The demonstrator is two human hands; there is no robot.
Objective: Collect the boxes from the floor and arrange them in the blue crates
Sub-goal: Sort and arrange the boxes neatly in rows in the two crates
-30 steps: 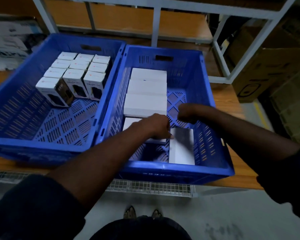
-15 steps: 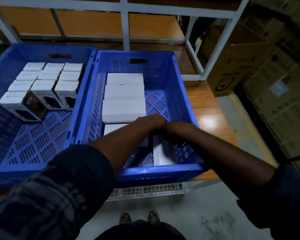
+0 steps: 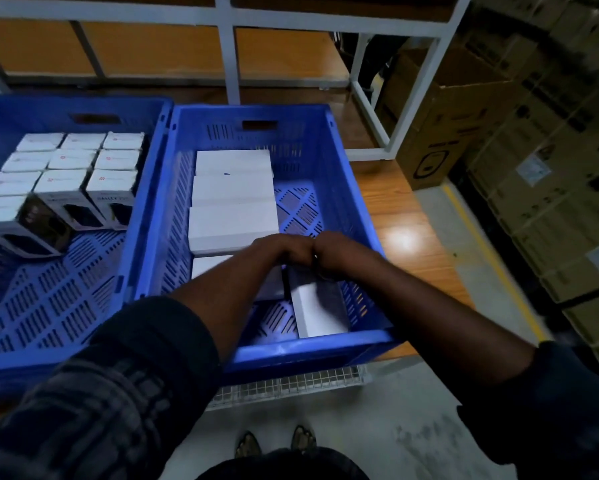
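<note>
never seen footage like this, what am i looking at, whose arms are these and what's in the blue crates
There is no machine here. A person wears a camera on the head, so this single view looks down along their own arms; their shoes show at the bottom. Two blue crates stand side by side on a wooden surface. The left crate holds small printed boxes standing in rows. The right crate holds larger plain white boxes lying in a line. The left hand and right hand meet inside the right crate, at the far end of a white box that stands on its edge near the front. Their fingers curl out of sight, so it cannot be told whether either hand truly holds that box.
</note>
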